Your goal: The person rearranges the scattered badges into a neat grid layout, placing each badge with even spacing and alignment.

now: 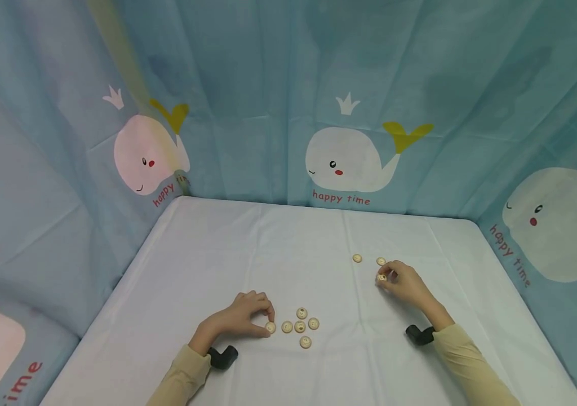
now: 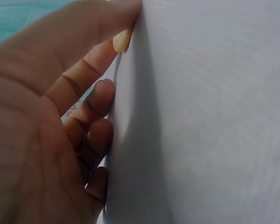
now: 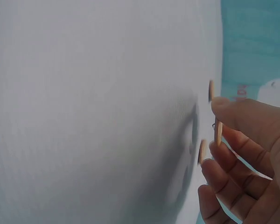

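Note:
Thumb and index finger of my left hand [image 1: 243, 314] pinch a small round wooden disc [image 1: 270, 327] at the table surface; its pale edge shows between the fingers in the left wrist view. Right beside it lies a cross-shaped group of similar discs, with a dark-marked disc [image 1: 300, 326] at its centre. Farther back on the right, my right hand [image 1: 406, 283] holds another wooden disc [image 3: 218, 133] between thumb and fingers, raised off the cloth. Two more discs lie near that hand, one [image 1: 381, 261] just beyond its fingertips and one [image 1: 357, 258] to the left.
A white cloth covers the table [image 1: 207, 242]. Blue curtains with whale prints [image 1: 344, 158] hang at the back and both sides. Black curved pieces [image 1: 223, 357] sit under each wrist.

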`<action>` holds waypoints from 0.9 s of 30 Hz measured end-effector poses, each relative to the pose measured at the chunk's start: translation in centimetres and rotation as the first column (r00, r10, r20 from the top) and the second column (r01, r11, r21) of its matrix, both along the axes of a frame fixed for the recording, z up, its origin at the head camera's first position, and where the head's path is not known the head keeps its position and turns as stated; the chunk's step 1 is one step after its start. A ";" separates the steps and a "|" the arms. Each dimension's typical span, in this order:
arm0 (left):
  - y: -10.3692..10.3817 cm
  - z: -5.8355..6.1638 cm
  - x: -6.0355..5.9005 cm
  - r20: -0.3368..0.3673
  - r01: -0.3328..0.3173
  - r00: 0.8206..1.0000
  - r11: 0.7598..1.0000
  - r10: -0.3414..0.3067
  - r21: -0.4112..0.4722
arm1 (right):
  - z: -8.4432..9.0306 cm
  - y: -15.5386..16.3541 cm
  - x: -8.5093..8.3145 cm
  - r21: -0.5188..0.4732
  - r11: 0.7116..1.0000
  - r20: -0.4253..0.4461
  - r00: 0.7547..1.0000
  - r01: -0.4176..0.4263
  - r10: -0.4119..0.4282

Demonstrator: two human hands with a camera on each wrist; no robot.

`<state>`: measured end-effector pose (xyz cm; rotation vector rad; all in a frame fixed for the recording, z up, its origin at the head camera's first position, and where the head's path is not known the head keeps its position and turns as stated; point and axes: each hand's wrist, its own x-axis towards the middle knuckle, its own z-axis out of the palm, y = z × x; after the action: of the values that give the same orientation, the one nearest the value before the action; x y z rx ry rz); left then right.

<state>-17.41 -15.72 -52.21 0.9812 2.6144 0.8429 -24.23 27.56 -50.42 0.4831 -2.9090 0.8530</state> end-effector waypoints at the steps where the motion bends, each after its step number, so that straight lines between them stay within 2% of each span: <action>1: 0.0 0.0 0.0 -0.001 0.001 1.000 1.000 -0.001 0.001 | 0.0 0.3 -0.2 0.002 1.000 0.002 1.000 0.006 -0.006; 16: 0.0 0.6 -0.1 0.013 -0.001 1.000 1.000 0.001 -0.002 | -0.3 5.2 -3.7 -0.002 0.993 0.031 0.993 0.115 -0.115; 27: 0.1 0.1 -0.1 0.009 -0.005 1.000 1.000 0.005 -0.007 | -1.1 6.7 -4.7 0.015 0.991 0.032 0.990 0.135 -0.136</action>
<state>-17.52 -15.63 -52.09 0.9671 2.6113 0.8366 -28.94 34.23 -51.48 0.2708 -2.9380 0.8322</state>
